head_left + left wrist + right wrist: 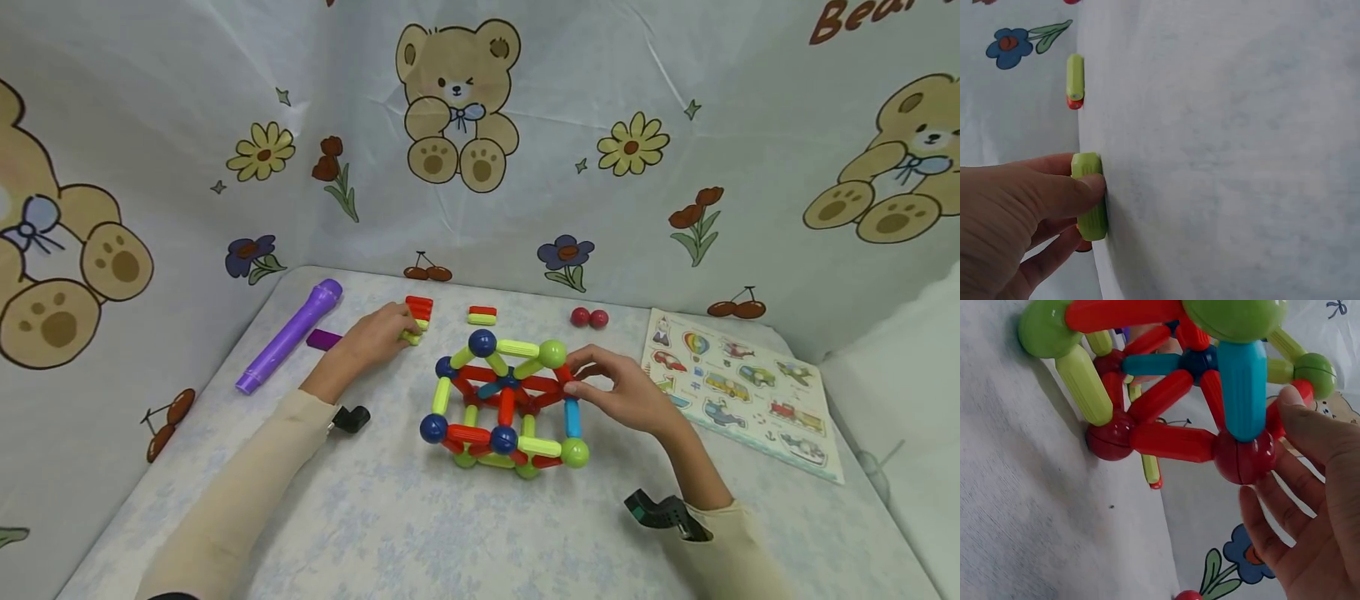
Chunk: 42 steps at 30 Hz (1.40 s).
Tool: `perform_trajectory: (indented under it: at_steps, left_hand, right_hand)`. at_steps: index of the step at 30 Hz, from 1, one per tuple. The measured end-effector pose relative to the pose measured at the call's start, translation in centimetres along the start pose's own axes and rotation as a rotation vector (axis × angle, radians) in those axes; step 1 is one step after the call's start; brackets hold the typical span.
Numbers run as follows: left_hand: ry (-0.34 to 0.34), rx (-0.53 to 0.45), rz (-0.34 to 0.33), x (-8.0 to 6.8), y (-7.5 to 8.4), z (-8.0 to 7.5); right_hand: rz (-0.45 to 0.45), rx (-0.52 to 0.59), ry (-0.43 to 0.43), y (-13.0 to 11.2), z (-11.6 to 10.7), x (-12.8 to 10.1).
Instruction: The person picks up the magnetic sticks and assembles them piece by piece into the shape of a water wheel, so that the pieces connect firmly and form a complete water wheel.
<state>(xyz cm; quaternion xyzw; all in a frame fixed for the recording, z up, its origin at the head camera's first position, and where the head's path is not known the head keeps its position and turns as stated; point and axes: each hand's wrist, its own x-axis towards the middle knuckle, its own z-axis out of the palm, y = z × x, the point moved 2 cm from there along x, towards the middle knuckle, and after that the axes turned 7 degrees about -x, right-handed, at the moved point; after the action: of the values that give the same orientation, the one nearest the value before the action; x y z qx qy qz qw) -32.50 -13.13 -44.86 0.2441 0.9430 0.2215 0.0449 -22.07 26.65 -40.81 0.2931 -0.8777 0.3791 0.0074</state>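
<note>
A cage of red, green and blue rods and balls, the rod-and-ball structure (506,400), stands mid-table. My right hand (573,377) holds its right side, thumb and fingertips on either side of a red corner ball (1244,456). In the right wrist view the right hand (1266,445) has its thumb against a red rod and a fingertip just under that ball. My left hand (402,333) reaches to a small stack of red and green rods (418,312) at the back left. It pinches a green rod (1089,197) between thumb and fingers (1054,187).
A purple tube (288,336) and a purple block (324,338) lie at the left. A red-and-green rod pair (482,315) and two red balls (588,317) sit at the back. A vehicle puzzle board (738,387) lies at the right. Bear-print cloth walls in the table.
</note>
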Motion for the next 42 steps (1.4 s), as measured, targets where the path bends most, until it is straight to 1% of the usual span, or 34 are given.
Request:
perform_trajectory:
  at_steps: [3,5,7,9,11,13,15,17,19,21,22,24,26,28,33,39,42]
  left_hand:
    - [0.002,-0.014,-0.002,-0.5,-0.5,0.1]
    - [0.009,-0.047,0.008,-1.0,-0.7,0.0]
    - [0.023,-0.12,0.02,-1.8,-0.5,-0.5]
    - [0.041,-0.215,0.054,-2.7,0.1,-1.3]
    - [0.056,-0.315,0.094,-3.8,1.3,-2.6]
    - [0.061,-0.398,0.148,-4.8,2.8,-3.9]
    - [0.054,-0.461,0.212,-5.8,4.5,-4.9]
    - [0.033,-0.511,0.285,-6.7,6.3,-5.7]
    - [-0.012,-0.54,0.362,-7.3,8.0,-6.0]
    - [-0.076,-0.562,0.427,-7.9,9.7,-6.0]
    - [-0.112,-0.567,0.45,-8.1,10.3,-5.9]
    - [-0.175,-0.575,0.473,-8.3,11.3,-5.5]
    - [-0.222,-0.585,0.47,-8.5,11.9,-5.1]
    - [-0.242,-0.587,0.465,-8.6,12.1,-4.8]
    - [-0.268,-0.578,0.442,-8.4,12.1,-4.4]
    - [-0.313,-0.578,0.391,-8.3,12.2,-4.3]
    - [-0.322,-0.582,0.396,-8.2,12.2,-4.3]
  right_hand:
    - [-0.019,-0.004,0.03,-0.2,0.4,0.2]
    - [-0.028,-0.004,0.044,-0.4,0.6,0.2]
    - [-0.032,0.002,0.049,-0.5,0.7,0.3]
    - [-0.032,0.01,0.05,-0.6,0.7,0.3]
    - [-0.031,0.008,0.049,-0.6,0.7,0.3]
    - [-0.031,0.006,0.051,-0.5,0.7,0.3]
    - [-0.029,0.006,0.054,-0.4,0.7,0.2]
    - [-0.027,0.01,0.053,-0.4,0.7,0.2]
    - [-0.024,0.017,0.052,-0.4,0.7,0.2]
    - [-0.022,0.025,0.051,-0.4,0.7,0.2]
    - [-0.021,0.027,0.052,-0.4,0.7,0.2]
    - [-0.022,0.03,0.053,-0.3,0.7,0.2]
    - [-0.028,0.029,0.053,-0.3,0.7,0.2]
    - [-0.034,0.027,0.052,-0.2,0.8,0.2]
    - [-0.028,0.031,0.053,-0.3,0.8,0.2]
    - [-0.016,0.024,0.055,-0.3,0.8,0.2]
    - [-0.016,0.018,0.057,-0.2,0.9,0.2]
